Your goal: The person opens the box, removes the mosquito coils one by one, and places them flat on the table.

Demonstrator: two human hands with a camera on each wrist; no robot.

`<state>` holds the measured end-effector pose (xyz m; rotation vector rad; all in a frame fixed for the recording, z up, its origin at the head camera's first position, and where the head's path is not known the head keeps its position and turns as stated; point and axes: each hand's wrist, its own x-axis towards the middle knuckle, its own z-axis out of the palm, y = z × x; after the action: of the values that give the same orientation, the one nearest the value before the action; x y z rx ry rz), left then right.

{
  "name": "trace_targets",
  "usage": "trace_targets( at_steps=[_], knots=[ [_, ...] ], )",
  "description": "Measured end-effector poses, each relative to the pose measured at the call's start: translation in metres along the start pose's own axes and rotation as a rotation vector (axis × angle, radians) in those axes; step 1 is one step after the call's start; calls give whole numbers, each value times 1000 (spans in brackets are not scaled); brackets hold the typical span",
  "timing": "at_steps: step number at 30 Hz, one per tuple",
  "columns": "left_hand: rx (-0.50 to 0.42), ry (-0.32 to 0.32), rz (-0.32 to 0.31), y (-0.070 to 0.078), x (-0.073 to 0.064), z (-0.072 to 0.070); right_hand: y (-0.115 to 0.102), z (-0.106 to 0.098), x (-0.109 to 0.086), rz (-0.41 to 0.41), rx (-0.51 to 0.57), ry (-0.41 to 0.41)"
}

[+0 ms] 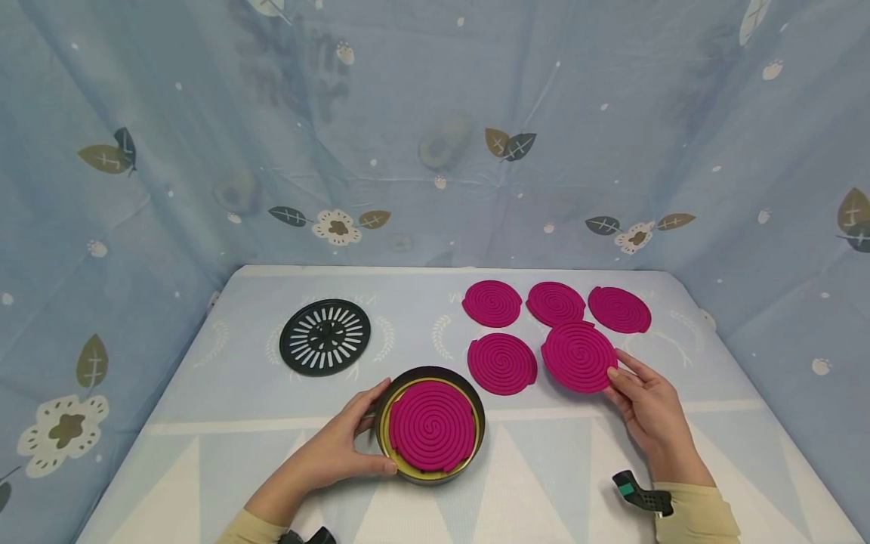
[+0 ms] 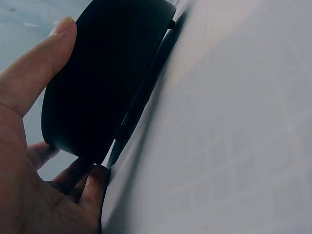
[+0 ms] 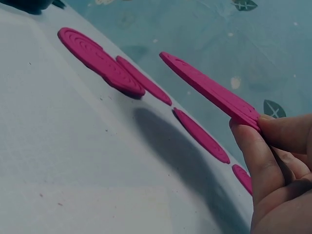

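left hand: thumb and fingers curled round the side of a round black container with a yellow inner ring, near middle of the pale blue and white patterned table. flat magenta spiral coil lies inside it. right hand: pinches a second magenta spiral coil by its right edge, raised clear of the table, right of the container. four more magenta coils lie flat beyond: three in a far row, one nearer, left of the raised one. round black slotted disc far left.
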<state>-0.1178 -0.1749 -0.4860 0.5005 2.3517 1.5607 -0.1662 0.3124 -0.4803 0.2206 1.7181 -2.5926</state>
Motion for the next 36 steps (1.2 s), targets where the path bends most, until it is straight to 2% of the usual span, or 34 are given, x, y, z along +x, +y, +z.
trace_targets(
  at_steps=[15,26,31,36],
  knots=[
    [8,8,14,0,1,1,0,-7,6,73,-95,110],
    [4,5,13,1,2,1,4,-6,12,71,-242,194],
    [6,5,1,2,1,1,4,-5,13,82,-277,184],
    [5,7,-8,2,1,1,5,-5,13,93,-325,132]
  ],
)
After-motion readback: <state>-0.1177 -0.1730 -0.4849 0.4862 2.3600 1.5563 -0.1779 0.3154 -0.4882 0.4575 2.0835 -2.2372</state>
